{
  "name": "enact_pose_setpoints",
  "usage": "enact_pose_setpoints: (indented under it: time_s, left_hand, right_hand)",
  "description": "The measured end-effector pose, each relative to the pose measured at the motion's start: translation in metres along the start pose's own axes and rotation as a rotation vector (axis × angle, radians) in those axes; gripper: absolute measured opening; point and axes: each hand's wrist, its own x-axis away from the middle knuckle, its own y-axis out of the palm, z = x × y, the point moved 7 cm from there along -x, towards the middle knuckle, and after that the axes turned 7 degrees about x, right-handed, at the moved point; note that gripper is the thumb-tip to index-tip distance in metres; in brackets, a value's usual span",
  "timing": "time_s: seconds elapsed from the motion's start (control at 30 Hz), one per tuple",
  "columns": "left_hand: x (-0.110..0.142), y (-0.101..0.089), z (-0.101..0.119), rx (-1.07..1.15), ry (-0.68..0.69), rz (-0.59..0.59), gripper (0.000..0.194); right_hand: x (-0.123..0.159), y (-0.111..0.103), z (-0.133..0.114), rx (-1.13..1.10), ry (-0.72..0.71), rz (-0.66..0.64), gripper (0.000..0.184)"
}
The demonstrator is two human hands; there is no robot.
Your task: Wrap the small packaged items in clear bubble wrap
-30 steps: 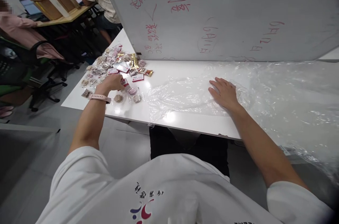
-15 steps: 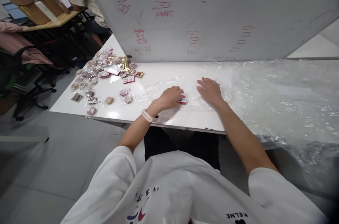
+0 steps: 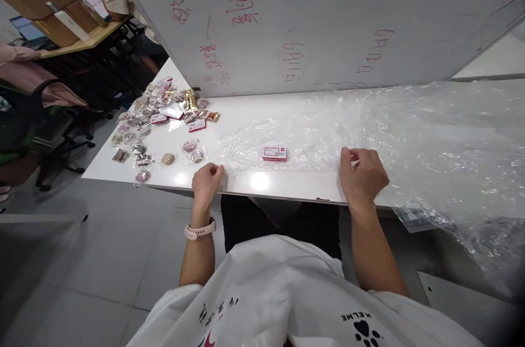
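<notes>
A small white-and-red box (image 3: pixel 274 153) lies flat on a sheet of clear plastic film (image 3: pixel 303 139) spread over the white table. My left hand (image 3: pixel 208 183) pinches the film at its near left corner, thumb against fingers. To the right of the box, my right hand (image 3: pixel 363 174) is closed, its fingertips pinching the near edge of the film. Left of my left hand lie a few small wrapped pieces, among them a round beige one (image 3: pixel 168 158) and a pink one (image 3: pixel 190 146).
A heap of wrapped snacks (image 3: pixel 156 100) with more red-and-white boxes (image 3: pixel 197 125) covers the table's left end. A whiteboard (image 3: pixel 307 18) with red writing stands along the back. Bulky clear film (image 3: pixel 447 150) hangs over the right front edge. Co-workers sit and stand at the far left.
My left hand brought the box from the left onto the film and let go of it. It then moved to the film's left corner, while my right hand shifted nearer and closed.
</notes>
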Motion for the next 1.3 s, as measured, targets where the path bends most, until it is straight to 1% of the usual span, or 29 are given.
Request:
enact_pose_setpoints:
  time_s: [0.07, 0.1, 0.17, 0.2, 0.23, 0.3, 0.33, 0.4, 0.47, 0.53, 0.6, 0.67, 0.73, 0.77, 0.83, 0.87, 0.93, 0.97, 1.0, 1.07, 1.13, 1.17, 1.23, 1.3]
  left_hand:
    - [-0.009, 0.010, 0.019, 0.322, 0.026, -0.094, 0.023]
    - [-0.012, 0.014, 0.032, 0.495, 0.062, -0.122, 0.021]
    - [-0.011, 0.023, 0.065, 0.746, 0.192, -0.180, 0.021]
    - [-0.007, 0.030, 0.083, 0.802, 0.279, -0.232, 0.020]
    - [0.000, 0.039, 0.102, 0.812, 0.364, -0.302, 0.020]
    - [0.019, 0.065, 0.132, 0.709, 0.516, -0.469, 0.020]
    - [0.029, 0.080, 0.143, 0.607, 0.591, -0.543, 0.021]
    - [0.048, 0.108, 0.153, 0.348, 0.740, -0.647, 0.022]
    - [0.061, 0.131, 0.149, 0.075, 0.889, -0.718, 0.022]
    - [0.069, 0.147, 0.139, -0.142, 1.021, -0.764, 0.030]
    - [0.071, 0.153, 0.129, -0.278, 1.121, -0.780, 0.047]
    - [0.070, 0.155, 0.124, -0.343, 1.183, -0.775, 0.058]
    - [0.069, 0.155, 0.121, -0.371, 1.213, -0.776, 0.063]
    - [0.069, 0.155, 0.121, -0.376, 1.220, -0.776, 0.065]
    - [0.069, 0.156, 0.121, -0.379, 1.222, -0.774, 0.066]
    - [0.069, 0.157, 0.121, -0.378, 1.219, -0.771, 0.067]
    - [0.069, 0.158, 0.122, -0.376, 1.212, -0.762, 0.070]
    - [0.068, 0.159, 0.122, -0.375, 1.207, -0.757, 0.070]
    - [0.067, 0.159, 0.122, -0.369, 1.200, -0.749, 0.069]
    - [0.065, 0.157, 0.120, -0.340, 1.184, -0.737, 0.062]
    - [0.064, 0.152, 0.117, -0.280, 1.189, -0.728, 0.047]
    - [0.063, 0.148, 0.115, -0.241, 1.201, -0.709, 0.038]
    - [0.062, 0.138, 0.110, -0.177, 1.239, -0.631, 0.028]
    - [0.061, 0.127, 0.106, -0.152, 1.284, -0.524, 0.028]
  right_hand:
    - [0.010, 0.002, 0.013, 0.029, 0.041, -0.045, 0.032]
    - [0.012, 0.004, 0.017, 0.036, 0.049, -0.066, 0.033]
    - [0.013, 0.008, 0.021, 0.046, 0.062, -0.098, 0.036]
    - [0.012, 0.009, 0.021, 0.048, 0.070, -0.111, 0.038]
    - [0.010, 0.010, 0.021, 0.047, 0.080, -0.123, 0.040]
    - [0.009, 0.012, 0.021, 0.028, 0.095, -0.149, 0.042]
    - [0.008, 0.012, 0.021, 0.011, 0.100, -0.157, 0.044]
    - [0.010, 0.011, 0.022, -0.039, 0.101, -0.160, 0.046]
    - [0.011, 0.008, 0.024, -0.105, 0.104, -0.139, 0.048]
    - [0.011, 0.006, 0.028, -0.158, 0.120, -0.111, 0.051]
    - [0.007, 0.010, 0.030, -0.182, 0.144, -0.119, 0.058]
    - [-0.003, 0.022, 0.027, -0.212, 0.168, -0.190, 0.063]
    - [-0.017, 0.039, 0.016, -0.319, 0.189, -0.298, 0.060]
    - [-0.024, 0.047, 0.005, -0.405, 0.192, -0.343, 0.056]
    - [-0.037, 0.056, -0.025, -0.602, 0.154, -0.394, 0.049]
    - [-0.041, 0.058, -0.045, -0.694, 0.104, -0.412, 0.048]
    - [-0.043, 0.057, -0.087, -0.828, -0.048, -0.486, 0.043]
    - [-0.039, 0.058, -0.108, -0.868, -0.138, -0.560, 0.039]
    - [-0.033, 0.059, -0.126, -0.890, -0.227, -0.662, 0.035]
    - [-0.015, 0.068, -0.151, -0.891, -0.370, -0.906, 0.029]
    - [0.000, 0.079, -0.157, -0.879, -0.435, -1.111, 0.031]
    - [0.004, 0.084, -0.155, -0.888, -0.439, -1.172, 0.034]
    - [0.006, 0.091, -0.147, -0.932, -0.415, -1.219, 0.038]
    - [0.004, 0.096, -0.140, -0.963, -0.386, -1.232, 0.039]
